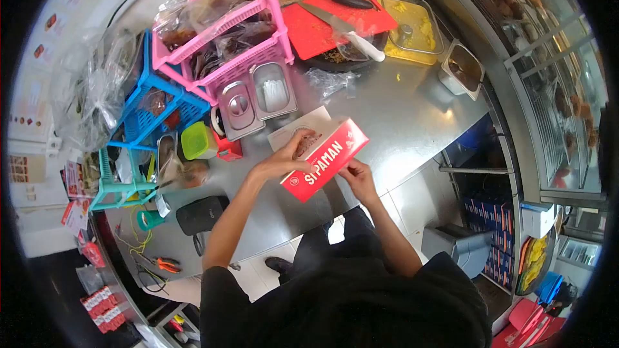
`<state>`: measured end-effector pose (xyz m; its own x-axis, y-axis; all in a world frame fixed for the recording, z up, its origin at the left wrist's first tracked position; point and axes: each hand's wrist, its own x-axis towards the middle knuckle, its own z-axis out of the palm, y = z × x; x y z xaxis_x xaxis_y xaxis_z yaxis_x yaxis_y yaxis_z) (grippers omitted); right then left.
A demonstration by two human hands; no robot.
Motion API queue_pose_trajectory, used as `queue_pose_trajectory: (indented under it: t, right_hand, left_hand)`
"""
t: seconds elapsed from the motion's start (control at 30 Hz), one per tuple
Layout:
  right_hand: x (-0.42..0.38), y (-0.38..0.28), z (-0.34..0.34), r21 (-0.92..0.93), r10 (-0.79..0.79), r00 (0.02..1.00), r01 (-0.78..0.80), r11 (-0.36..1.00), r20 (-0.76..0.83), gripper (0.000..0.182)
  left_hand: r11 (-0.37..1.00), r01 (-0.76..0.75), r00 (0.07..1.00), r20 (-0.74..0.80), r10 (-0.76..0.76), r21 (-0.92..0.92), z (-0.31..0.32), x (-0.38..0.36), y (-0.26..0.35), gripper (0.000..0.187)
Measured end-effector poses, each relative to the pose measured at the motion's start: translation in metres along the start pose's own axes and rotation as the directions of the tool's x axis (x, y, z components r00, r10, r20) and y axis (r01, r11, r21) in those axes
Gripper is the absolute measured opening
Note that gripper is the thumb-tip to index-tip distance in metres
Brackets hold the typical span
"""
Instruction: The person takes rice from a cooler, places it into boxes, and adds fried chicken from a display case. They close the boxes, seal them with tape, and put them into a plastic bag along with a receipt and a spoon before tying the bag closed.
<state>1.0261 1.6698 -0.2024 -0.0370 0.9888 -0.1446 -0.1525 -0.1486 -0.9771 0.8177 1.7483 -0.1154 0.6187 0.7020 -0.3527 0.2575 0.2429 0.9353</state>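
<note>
A red and white cardboard food box (pixel 335 149) with "SIPAMAN" lettering is held above the steel counter, tilted, with a white flap (pixel 298 127) standing out at its far left side. My left hand (pixel 287 158) grips the box from the left, fingers over the top and thumb along the red side. At the near right end of the box, my right hand (pixel 359 180) has its fingers curled against the edge. Part of those fingertips is hidden by the box.
On the steel counter (pixel 412 106) stand pink baskets (pixel 284 26), lidded steel containers (pixel 274 90), a red cutting board (pixel 309 29) with a knife (pixel 335 24), a tray of yellow food (pixel 412 26) and a steel pan (pixel 461 69). Pliers (pixel 167 264) and a black pouch (pixel 201 214) lie left.
</note>
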Motion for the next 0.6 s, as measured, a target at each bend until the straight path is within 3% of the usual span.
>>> queue_pose_trajectory:
  t: [0.03,0.1,0.13,0.17,0.2,0.23,0.27,0.3,0.33,0.37,0.43,0.5,0.53,0.57,0.6]
  right_hand:
    - [0.003,0.000,-0.013,-0.012,-0.047,0.999,0.047,0.999,-0.005,0.008]
    - [0.006,0.000,-0.046,-0.043,-0.138,0.990,0.137,0.990,-0.015,0.009]
    - [0.009,-0.015,-0.066,-0.233,-0.152,0.967,0.103,0.967,-0.203,0.009]
    - [0.015,-0.015,-0.092,-0.475,-0.311,0.828,0.062,0.878,-0.466,0.010]
    - [0.012,-0.037,-0.112,-0.528,-0.364,0.695,-0.027,0.849,-0.620,0.016]
    - [0.010,-0.061,-0.125,-0.586,-0.396,0.609,-0.143,0.798,-0.687,0.020]
    - [0.014,-0.067,-0.139,-0.690,-0.603,0.473,-0.016,0.723,-0.642,0.022]
    - [0.011,-0.084,-0.129,-0.624,-0.578,0.459,0.064,0.779,-0.675,0.021]
    - [0.011,-0.097,-0.118,-0.610,-0.538,0.535,0.052,0.791,-0.652,0.020]
    - [0.010,-0.104,-0.105,-0.598,-0.495,0.606,0.038,0.800,-0.623,0.020]
    - [0.012,-0.110,-0.065,-0.514,-0.307,0.798,-0.004,0.858,-0.519,0.018]
    - [0.025,-0.101,-0.007,-0.347,-0.357,0.886,0.248,0.904,-0.297,0.015]
    - [0.026,-0.109,0.029,-0.425,-0.205,0.953,0.094,0.900,-0.223,0.018]
    - [0.033,-0.093,0.060,-0.259,-0.117,0.989,0.090,0.962,-0.092,0.025]
    - [0.041,-0.063,0.117,-0.264,-0.110,0.981,0.150,0.953,0.160,0.029]
  left_hand:
    - [1.000,0.005,1.000,0.008,-0.005,0.005,0.011,0.004,0.001,0.085]
    - [0.949,-0.041,0.993,0.091,0.073,-0.313,0.034,0.014,0.002,0.087]
    - [0.964,-0.082,0.994,0.048,0.097,-0.253,0.043,0.023,0.010,0.089]
    - [0.972,-0.235,0.972,-0.012,0.235,-0.021,0.054,0.038,0.001,0.092]
    - [0.906,-0.361,0.925,-0.040,0.378,0.223,0.066,0.054,-0.009,0.096]
    - [0.808,-0.333,0.891,-0.118,0.438,0.486,0.084,0.063,-0.012,0.093]
    - [0.762,-0.275,0.889,-0.147,0.434,0.586,0.099,0.071,-0.008,0.091]
    - [0.697,-0.220,0.883,-0.163,0.440,0.683,0.112,0.078,-0.011,0.091]
    - [0.621,-0.160,0.875,-0.180,0.448,0.767,0.123,0.089,-0.018,0.091]
    - [0.657,-0.105,0.936,-0.148,0.318,0.746,0.130,0.102,-0.029,0.093]
    - [0.595,-0.087,0.906,-0.184,0.381,0.799,0.139,0.111,-0.053,0.095]
    - [0.546,-0.225,0.692,-0.262,0.673,0.807,0.139,0.102,-0.069,0.091]
    - [0.779,-0.296,0.670,-0.461,0.582,0.553,0.137,0.094,-0.082,0.078]
    - [0.923,-0.384,0.663,-0.691,0.289,0.017,0.129,0.068,-0.052,0.058]
    - [0.927,-0.314,0.494,-0.799,0.342,0.203,0.106,0.001,-0.054,0.042]
